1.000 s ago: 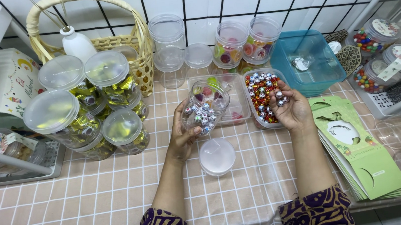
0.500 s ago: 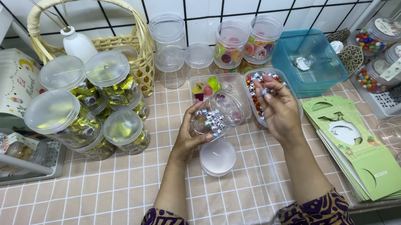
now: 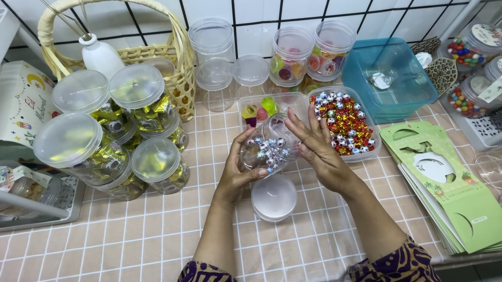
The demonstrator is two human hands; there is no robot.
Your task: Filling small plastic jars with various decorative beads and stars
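Left hand (image 3: pixel 237 173) grips a small clear plastic jar (image 3: pixel 271 144) of foil-wrapped sweets, tilted just above a round clear lid (image 3: pixel 274 197) on the bench. Right hand (image 3: pixel 320 152), fingers spread and holding nothing, presses its palm against the jar's mouth, beside a clear rectangular tray of red and silver sweets (image 3: pixel 345 123).

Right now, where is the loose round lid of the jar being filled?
In the head view, the round lid lies flat on the checked tablecloth, centre, just below the tilted jar and between the person's forearms.

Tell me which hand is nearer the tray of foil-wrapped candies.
Right. The right hand is at the jar's mouth, just left of the candy tray; the left hand grips the jar's far side, farther away.
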